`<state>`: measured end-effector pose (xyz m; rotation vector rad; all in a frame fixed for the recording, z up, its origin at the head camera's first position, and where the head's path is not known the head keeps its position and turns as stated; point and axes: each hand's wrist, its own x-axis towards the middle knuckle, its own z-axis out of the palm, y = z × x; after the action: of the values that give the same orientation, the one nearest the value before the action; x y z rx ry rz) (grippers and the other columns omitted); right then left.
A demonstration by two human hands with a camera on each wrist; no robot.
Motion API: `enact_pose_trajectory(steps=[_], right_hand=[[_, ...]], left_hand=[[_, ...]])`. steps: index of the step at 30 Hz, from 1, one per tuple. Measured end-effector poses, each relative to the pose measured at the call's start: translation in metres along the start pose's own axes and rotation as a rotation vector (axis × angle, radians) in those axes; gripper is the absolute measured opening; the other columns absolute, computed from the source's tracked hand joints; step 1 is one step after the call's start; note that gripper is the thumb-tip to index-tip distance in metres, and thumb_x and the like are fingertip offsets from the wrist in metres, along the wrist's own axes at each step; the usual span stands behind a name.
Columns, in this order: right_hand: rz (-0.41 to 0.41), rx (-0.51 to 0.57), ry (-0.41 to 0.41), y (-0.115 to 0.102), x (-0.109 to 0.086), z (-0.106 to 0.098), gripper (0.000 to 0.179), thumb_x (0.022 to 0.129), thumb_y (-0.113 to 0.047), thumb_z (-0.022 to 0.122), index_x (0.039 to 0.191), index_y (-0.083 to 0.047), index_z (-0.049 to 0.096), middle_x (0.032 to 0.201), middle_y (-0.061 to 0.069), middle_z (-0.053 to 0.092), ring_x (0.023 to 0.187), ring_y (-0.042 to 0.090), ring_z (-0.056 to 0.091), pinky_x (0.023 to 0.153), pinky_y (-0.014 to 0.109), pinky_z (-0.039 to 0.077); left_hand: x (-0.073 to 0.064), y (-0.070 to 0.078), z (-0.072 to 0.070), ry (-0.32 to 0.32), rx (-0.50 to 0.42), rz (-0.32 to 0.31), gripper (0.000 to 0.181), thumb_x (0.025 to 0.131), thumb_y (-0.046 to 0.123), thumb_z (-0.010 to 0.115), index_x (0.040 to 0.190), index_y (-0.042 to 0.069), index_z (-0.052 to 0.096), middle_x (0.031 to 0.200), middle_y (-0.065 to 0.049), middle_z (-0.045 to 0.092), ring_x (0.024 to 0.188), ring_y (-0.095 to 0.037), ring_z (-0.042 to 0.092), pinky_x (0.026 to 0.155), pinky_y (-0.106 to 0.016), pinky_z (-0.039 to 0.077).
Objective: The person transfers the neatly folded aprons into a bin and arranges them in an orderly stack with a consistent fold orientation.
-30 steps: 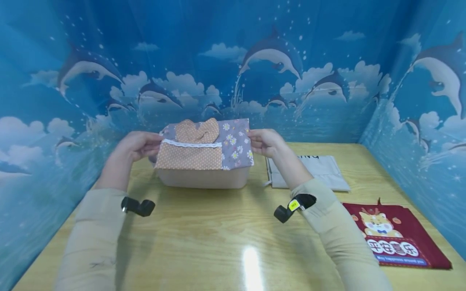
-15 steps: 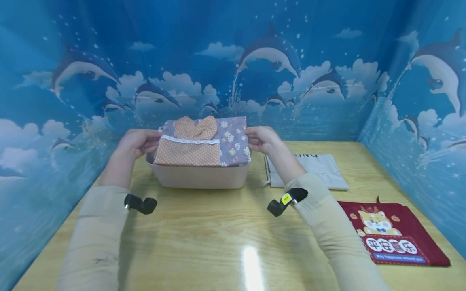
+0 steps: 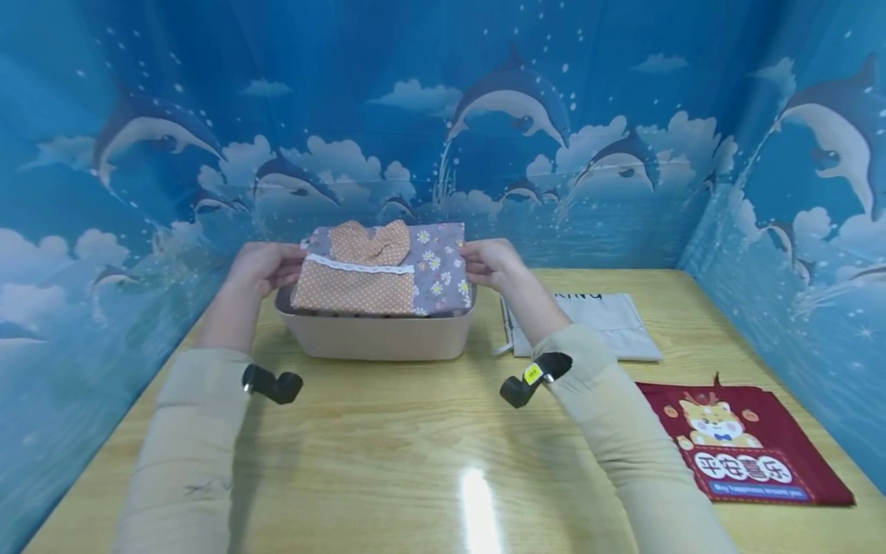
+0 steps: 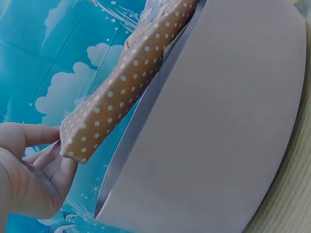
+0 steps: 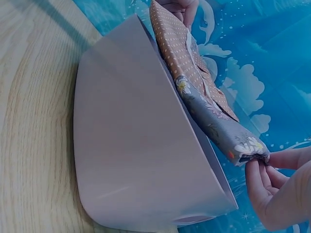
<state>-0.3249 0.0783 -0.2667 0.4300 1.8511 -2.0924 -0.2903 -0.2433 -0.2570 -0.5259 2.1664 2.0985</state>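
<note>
Head view: I hold a folded cloth bag (image 3: 381, 269) by its two ends, just above a beige tub (image 3: 377, 335) that stands on the wooden table (image 3: 388, 454). My left hand (image 3: 259, 268) pinches the orange dotted end, thumb on top and fingers curled under the corner, as the left wrist view shows. My right hand (image 3: 490, 263) pinches the grey flowered end in the same way. The bag is tilted, its near edge low at the tub's rim and its far edge raised; I cannot tell whether it touches the rim. To the right of the tub lies a flat grey bag (image 3: 602, 327), and nearer to me a red bag (image 3: 741, 454) printed with a cartoon dog.
</note>
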Motion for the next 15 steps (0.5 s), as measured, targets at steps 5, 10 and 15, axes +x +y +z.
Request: enact_pose_trajectory(steps=[5, 10, 15], right_hand=[[-0.011, -0.029, 0.013, 0.0017, 0.0013, 0.0027, 0.035, 0.089, -0.002, 0.058, 0.124, -0.003, 0.056, 0.115, 0.013, 0.060, 0.095, 0.022, 0.062, 0.076, 0.029, 0.054], [-0.021, -0.033, 0.024, 0.0033, 0.0035, 0.0049, 0.034, 0.090, -0.001, 0.057, 0.123, -0.003, 0.056, 0.113, 0.014, 0.060, 0.085, 0.020, 0.063, 0.074, 0.028, 0.055], [-0.062, -0.038, 0.020, 0.0034, 0.0021, 0.0042, 0.034, 0.091, 0.001, 0.055, 0.125, -0.001, 0.055, 0.117, 0.016, 0.059, 0.095, 0.025, 0.063, 0.076, 0.029, 0.055]], left_hand=[[0.0003, 0.0005, 0.0018, 0.040, 0.017, -0.001, 0.046, 0.091, 0.005, 0.056, 0.134, -0.003, 0.041, 0.059, 0.007, 0.063, 0.056, -0.005, 0.063, 0.063, -0.018, 0.054], [0.0001, 0.0011, 0.0021, 0.060, 0.044, 0.005, 0.045, 0.091, 0.006, 0.056, 0.133, -0.002, 0.043, 0.059, 0.008, 0.062, 0.056, -0.004, 0.063, 0.063, -0.018, 0.054], [-0.0005, 0.0026, -0.0004, 0.037, 0.071, 0.012, 0.049, 0.092, 0.004, 0.055, 0.137, -0.002, 0.038, 0.064, 0.007, 0.063, 0.062, -0.005, 0.065, 0.070, -0.021, 0.054]])
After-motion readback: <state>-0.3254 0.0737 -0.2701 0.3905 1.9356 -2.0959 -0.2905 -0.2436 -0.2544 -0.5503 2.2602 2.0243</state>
